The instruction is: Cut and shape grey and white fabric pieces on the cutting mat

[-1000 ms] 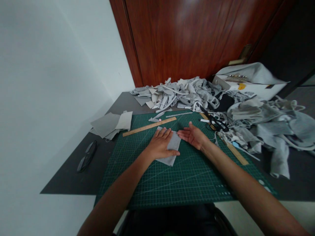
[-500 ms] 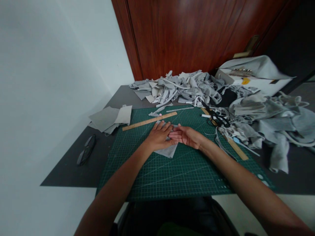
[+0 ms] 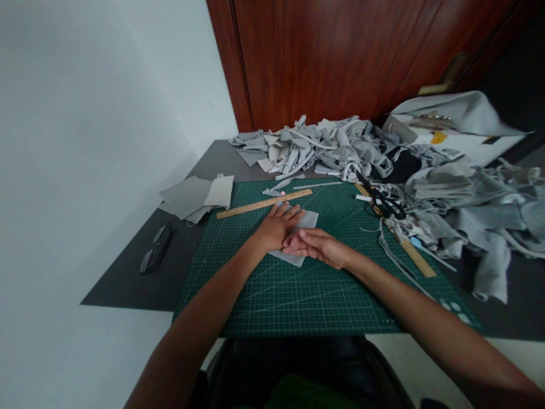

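Note:
A small grey piece of fabric (image 3: 310, 220) lies flat on the green cutting mat (image 3: 272, 307). Pressed flat on its left part is my left hand (image 3: 276, 229), fingers spread and pointing away from me. My right hand (image 3: 320, 246) rests on its side over the fabric's near half, palm towards me. Its fingers are loosely bent and reach left against the left hand's thumb side; nothing shows in them. Both hands cover much of the fabric. Just beyond it lies a wooden ruler (image 3: 264, 203), with a narrow grey scrap (image 3: 276, 188) behind.
Fabric pieces (image 3: 187, 197) and eyeglasses (image 3: 156, 249) lie left. A heap of grey scraps (image 3: 323, 145) lines the back. Black scissors (image 3: 385, 204), a second wooden ruler (image 3: 419, 258), more cloth (image 3: 502, 216) and a white box (image 3: 464, 147) are at right.
My right hand has slid towards me and left across the fabric, its fingers now more bent, baring the fabric's far right corner. The left hand stays on the fabric. The view has shifted slightly.

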`<control>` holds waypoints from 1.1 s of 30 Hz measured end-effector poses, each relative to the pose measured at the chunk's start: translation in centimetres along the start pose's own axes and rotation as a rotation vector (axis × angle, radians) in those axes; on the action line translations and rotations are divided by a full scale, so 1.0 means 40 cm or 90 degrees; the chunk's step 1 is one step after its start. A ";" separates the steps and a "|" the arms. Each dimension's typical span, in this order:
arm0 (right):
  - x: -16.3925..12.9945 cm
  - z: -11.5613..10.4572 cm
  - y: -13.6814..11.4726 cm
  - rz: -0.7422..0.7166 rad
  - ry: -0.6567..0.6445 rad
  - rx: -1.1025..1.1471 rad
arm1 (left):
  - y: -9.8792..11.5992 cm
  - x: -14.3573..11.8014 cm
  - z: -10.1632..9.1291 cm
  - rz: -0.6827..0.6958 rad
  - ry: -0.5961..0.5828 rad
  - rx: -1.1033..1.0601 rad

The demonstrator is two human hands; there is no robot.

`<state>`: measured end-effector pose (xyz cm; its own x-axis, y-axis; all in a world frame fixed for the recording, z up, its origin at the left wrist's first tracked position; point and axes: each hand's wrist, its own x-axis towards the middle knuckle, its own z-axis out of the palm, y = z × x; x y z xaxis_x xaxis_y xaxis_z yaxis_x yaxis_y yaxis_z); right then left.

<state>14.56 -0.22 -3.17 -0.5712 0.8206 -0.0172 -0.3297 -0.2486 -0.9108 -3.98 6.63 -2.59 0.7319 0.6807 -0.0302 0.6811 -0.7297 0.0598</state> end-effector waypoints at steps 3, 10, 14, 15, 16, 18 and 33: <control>-0.003 -0.005 0.007 0.056 -0.023 -0.021 | 0.004 0.002 -0.005 -0.007 -0.010 -0.006; -0.021 -0.033 -0.022 0.194 -0.214 -0.004 | 0.009 0.008 0.003 -0.027 -0.004 -0.033; -0.020 -0.025 -0.026 0.104 -0.141 -0.018 | 0.007 0.007 0.009 -0.022 0.007 -0.036; -0.019 -0.023 -0.026 0.072 -0.116 -0.027 | 0.008 0.007 0.010 -0.021 0.010 -0.036; -0.018 -0.022 -0.026 0.051 -0.104 -0.043 | 0.009 0.007 0.010 -0.020 0.013 -0.036; -0.015 -0.022 -0.023 0.038 -0.121 -0.101 | 0.010 0.007 0.011 -0.021 0.015 -0.035; -0.002 -0.084 -0.036 0.002 0.039 -0.024 | 0.024 -0.002 -0.004 -0.028 0.026 -0.053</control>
<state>17.60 1.80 -3.23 -0.5242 0.8505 -0.0441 -0.2984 -0.2320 -0.9258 -3.38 5.87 -2.35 0.6984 0.7157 0.0062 0.7078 -0.6919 0.1420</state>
